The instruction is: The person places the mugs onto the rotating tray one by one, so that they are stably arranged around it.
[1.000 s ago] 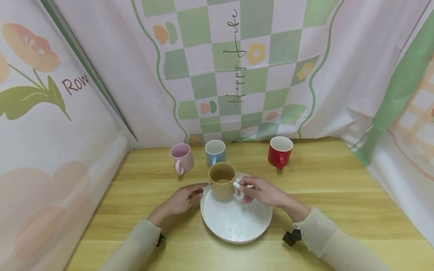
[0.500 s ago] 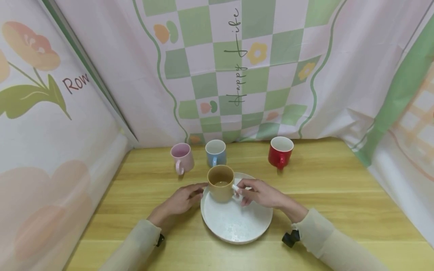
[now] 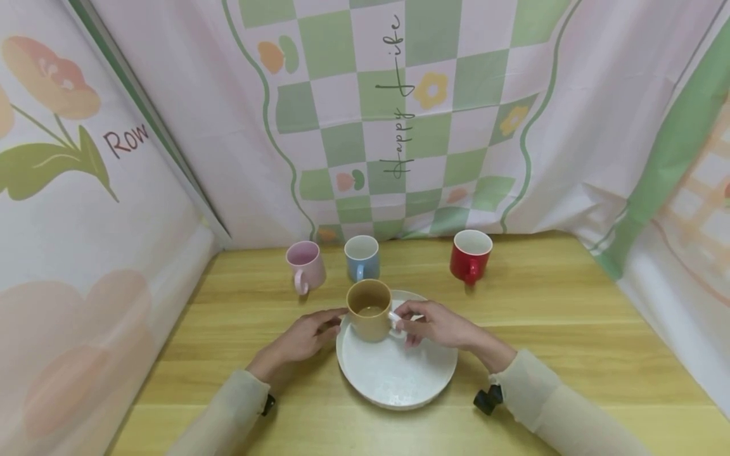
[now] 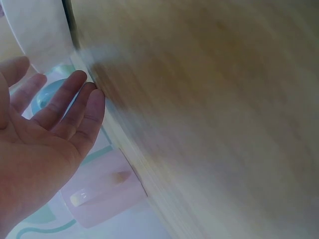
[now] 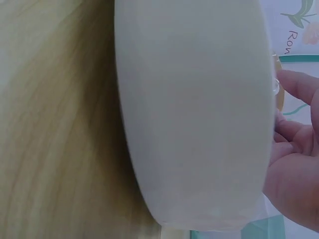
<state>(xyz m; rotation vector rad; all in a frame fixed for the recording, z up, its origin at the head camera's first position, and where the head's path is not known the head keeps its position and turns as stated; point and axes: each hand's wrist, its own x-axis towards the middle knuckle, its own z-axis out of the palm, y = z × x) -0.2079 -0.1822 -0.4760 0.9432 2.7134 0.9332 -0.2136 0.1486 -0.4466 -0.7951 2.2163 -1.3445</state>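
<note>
A tan mug (image 3: 369, 320) with a pale handle is over the back left part of a round white plate (image 3: 396, 377) with a raised rim. My right hand (image 3: 435, 324) pinches the handle between thumb and fingers. At the plate's left edge is my left hand (image 3: 305, 335), fingers extended, with fingertips right by the rim and the mug's side. The left wrist view shows that hand (image 4: 50, 127) with loosely bent fingers and nothing in the palm. In the right wrist view the plate's tall side wall (image 5: 197, 109) hides most of the mug.
Behind the plate stand a pink mug (image 3: 310, 271) and a light blue mug (image 3: 369, 259). A red mug (image 3: 469, 256) is farther right. Printed cloth (image 3: 399, 139) hangs along the back edge of the wooden table (image 3: 547, 291) and on both sides.
The tan mug has shifted a little left and toward me over the plate, my right hand moving with it. The left hand stays nearly where it was.
</note>
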